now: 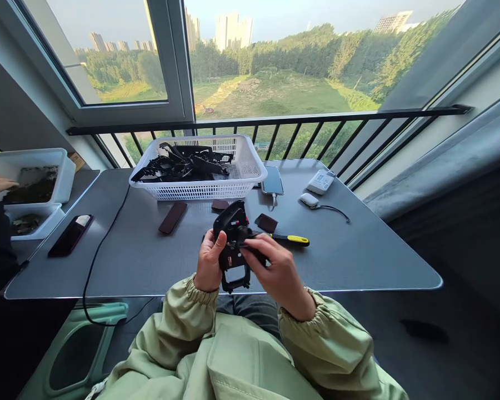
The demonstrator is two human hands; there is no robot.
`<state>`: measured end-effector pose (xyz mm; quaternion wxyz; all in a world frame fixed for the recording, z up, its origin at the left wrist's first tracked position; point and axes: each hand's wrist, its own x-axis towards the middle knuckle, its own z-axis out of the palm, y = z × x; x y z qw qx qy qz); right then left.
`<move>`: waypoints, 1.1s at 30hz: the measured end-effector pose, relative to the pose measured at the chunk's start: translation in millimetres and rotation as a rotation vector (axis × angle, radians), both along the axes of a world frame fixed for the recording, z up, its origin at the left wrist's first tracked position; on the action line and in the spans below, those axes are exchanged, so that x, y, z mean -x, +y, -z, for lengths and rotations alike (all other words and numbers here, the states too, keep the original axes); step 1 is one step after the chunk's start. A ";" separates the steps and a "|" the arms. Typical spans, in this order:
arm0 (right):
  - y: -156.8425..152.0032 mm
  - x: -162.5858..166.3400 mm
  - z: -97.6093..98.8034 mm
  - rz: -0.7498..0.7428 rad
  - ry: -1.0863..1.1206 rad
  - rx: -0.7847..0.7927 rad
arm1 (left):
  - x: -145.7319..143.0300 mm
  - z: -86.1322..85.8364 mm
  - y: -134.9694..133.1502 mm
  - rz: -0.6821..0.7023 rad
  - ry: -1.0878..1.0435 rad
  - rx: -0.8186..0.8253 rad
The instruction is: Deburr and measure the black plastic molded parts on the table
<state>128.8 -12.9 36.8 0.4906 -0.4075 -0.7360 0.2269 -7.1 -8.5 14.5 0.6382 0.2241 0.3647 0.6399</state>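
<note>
Head view: black frame (230, 248) sits clamped in left grip (210, 256), right grip (277, 265) over its face, hold unclear

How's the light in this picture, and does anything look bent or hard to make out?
In the head view, daylight comes through the window; the lower right corner is dark; the black part in the left hand shows little detail; the window frame leans, likely wide-lens stretch.
</note>
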 end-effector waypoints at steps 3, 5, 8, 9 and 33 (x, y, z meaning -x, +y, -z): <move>4.9 -4.2 6.9 -0.007 -0.153 0.032 | 2.3 -1.0 -1.6 -0.050 0.013 -0.013; 9.0 -12.2 10.3 0.001 -0.206 0.084 | 5.2 -2.4 -1.4 -0.065 0.019 -0.008; 10.7 -20.3 8.6 0.015 -0.125 0.143 | 6.3 -2.6 -0.6 -0.022 0.041 -0.008; 9.7 -20.2 6.5 0.016 -0.073 0.149 | 5.3 -1.5 -0.5 0.000 0.048 -0.010; -2.7 -0.2 5.9 0.043 -0.137 -0.022 | 2.7 14.2 -4.8 -0.028 0.278 -0.181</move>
